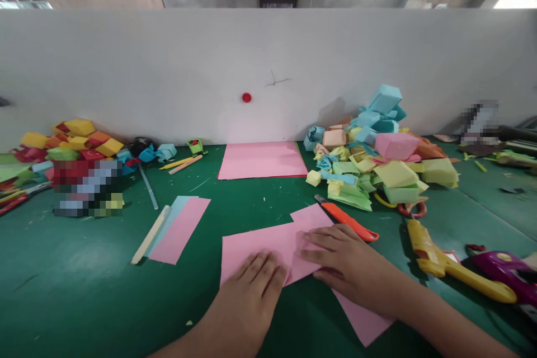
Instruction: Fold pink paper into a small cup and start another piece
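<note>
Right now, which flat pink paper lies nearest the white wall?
The broad sheet at the back centre; the other flat pink papers lie closer to you.

two bare forearms (440,311) narrow to bare wrists (392,288); the fingers (321,239) are slim, round-ended.

So both hands are turned palm-down, pretty relaxed. The left hand (251,293) is angled forward and a bit right, fingers bunched close and gently bent. The right hand (350,263) is pointed left, fingers stretched out and slightly fanned. The left forearm (195,338) is mostly cropped; the right forearm (438,310) is angled in from the lower right.
</note>
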Motion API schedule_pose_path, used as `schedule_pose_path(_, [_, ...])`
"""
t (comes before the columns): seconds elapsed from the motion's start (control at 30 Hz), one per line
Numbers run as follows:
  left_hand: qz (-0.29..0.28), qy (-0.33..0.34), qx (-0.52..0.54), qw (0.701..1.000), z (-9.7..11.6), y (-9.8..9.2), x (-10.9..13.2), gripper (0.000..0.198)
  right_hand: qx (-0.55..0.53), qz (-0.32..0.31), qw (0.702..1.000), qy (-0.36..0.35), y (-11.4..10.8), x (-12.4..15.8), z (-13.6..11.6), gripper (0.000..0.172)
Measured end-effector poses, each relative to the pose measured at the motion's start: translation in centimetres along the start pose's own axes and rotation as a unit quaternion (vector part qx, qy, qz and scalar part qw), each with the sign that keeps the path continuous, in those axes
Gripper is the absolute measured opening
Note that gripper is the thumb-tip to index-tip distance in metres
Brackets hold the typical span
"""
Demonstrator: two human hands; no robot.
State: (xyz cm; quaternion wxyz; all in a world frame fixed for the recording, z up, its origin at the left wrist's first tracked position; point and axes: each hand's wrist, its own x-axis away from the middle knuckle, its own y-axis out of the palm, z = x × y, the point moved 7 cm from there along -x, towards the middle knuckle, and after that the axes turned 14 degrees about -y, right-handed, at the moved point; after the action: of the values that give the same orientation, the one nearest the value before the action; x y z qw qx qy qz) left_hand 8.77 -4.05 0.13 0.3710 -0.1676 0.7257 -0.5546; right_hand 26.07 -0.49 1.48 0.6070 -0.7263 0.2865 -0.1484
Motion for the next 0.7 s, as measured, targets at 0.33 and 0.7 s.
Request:
schedule_pose_path(0.33, [-0.015, -0.001, 0.023, 1.0, -0.17, 0.11, -0.01, 0.05, -0.009, 0.015, 1.0, 0.011, 0.07, 0.24, 0.21, 0.037])
schedule_pose_path(0.7, [-0.021, 0.005, -0.002, 1.0, 0.71, 0.21, 0.24, 0.049, -0.006, 0.002, 1.0, 0.006, 0.05, 0.2, 0.13, 0.039])
